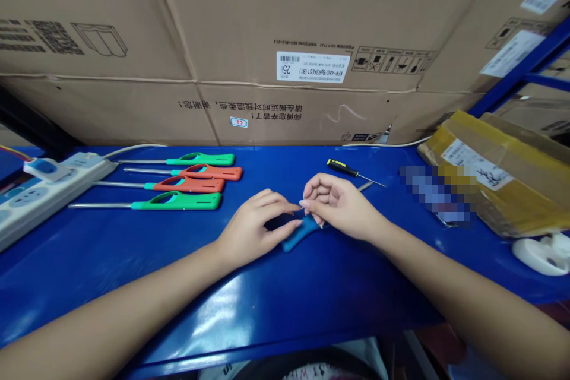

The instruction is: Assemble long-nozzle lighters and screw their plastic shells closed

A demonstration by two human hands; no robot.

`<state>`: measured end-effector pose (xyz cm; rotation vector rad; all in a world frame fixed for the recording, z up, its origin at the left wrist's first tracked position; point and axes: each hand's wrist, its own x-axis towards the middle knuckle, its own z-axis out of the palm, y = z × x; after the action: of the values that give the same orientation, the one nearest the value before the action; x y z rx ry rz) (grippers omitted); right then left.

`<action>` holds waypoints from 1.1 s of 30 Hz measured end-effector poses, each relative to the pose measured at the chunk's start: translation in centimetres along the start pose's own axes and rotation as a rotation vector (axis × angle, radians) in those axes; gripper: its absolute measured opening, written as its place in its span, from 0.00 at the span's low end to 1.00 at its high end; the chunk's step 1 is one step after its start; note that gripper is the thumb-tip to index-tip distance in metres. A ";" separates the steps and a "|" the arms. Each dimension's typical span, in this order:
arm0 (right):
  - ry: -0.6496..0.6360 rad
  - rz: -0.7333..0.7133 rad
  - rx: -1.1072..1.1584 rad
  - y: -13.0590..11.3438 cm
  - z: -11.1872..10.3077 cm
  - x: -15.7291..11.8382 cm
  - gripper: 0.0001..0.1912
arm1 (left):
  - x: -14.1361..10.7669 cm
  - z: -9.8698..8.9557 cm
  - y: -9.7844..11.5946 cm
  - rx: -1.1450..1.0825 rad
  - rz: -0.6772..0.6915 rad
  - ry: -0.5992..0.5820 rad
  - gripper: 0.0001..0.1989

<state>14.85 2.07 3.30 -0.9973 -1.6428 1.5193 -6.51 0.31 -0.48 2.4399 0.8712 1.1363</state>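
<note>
A blue lighter handle (296, 236) lies on the blue table, partly covered by both hands. My left hand (258, 222) reaches in from the left, its thumb near the blue handle and its index fingertip close to the other hand. Above the handle, my right hand (336, 205) is curled, thumb and index finger pinched on something too small to make out. A short metal piece (365, 186) shows behind that hand. Just beyond lies a screwdriver (342, 167) with a black and yellow handle.
Several green and orange lighters (178, 201) lie at the left beside a white power strip (33, 196). A large cardboard box (240, 41) stands behind the table (214, 309). At the right are a yellow-taped package (503, 172), a blurred item (439, 196) and a white object (541, 254).
</note>
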 end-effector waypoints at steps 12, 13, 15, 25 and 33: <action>-0.007 -0.110 -0.008 1.3 0.9 -0.1 0.12 | 0.2 0.2 0.0 0.007 0.069 0.038 0.05; -0.013 -0.109 -0.008 1.3 0.9 -0.1 0.12 | 0.2 0.2 0.1 0.000 0.064 0.036 0.05; -0.017 -0.113 -0.010 1.5 0.8 -0.1 0.11 | 0.3 0.2 0.2 -0.017 0.057 0.036 0.05; -0.020 -0.201 -0.251 1.6 0.1 0.1 0.06 | 0.5 0.2 0.1 -0.060 -0.013 0.030 0.04; 0.391 -0.189 -1.195 3.4 -9.7 3.0 0.18 | 0.6 -0.1 0.2 -0.153 -0.119 0.036 0.05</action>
<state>22.17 9.39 0.73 -1.5111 -2.2200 0.0489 -6.17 0.54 0.08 2.2210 0.8928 1.1626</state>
